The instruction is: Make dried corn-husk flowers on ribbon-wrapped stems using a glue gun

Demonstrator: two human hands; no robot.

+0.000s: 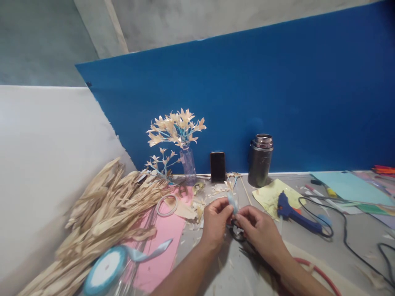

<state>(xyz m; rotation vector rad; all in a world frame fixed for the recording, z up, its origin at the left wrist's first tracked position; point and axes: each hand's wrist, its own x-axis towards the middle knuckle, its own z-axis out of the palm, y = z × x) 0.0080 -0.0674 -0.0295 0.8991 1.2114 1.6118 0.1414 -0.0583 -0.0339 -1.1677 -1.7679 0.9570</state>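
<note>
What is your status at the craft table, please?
Status: left hand and right hand both pinching pale blue ribbon piece. Ribbon piece held up between fingertips. Glue gun close beside right hand, not touching.

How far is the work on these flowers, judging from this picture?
Done: a bunch of pale flowers on blue stems stands in the small vase, with a smaller sprig beside it. In hand: the left hand and right hand pinch a pale blue strip between them. Still to use, it seems: a big heap of dry husks and the ribbon roll.
</note>
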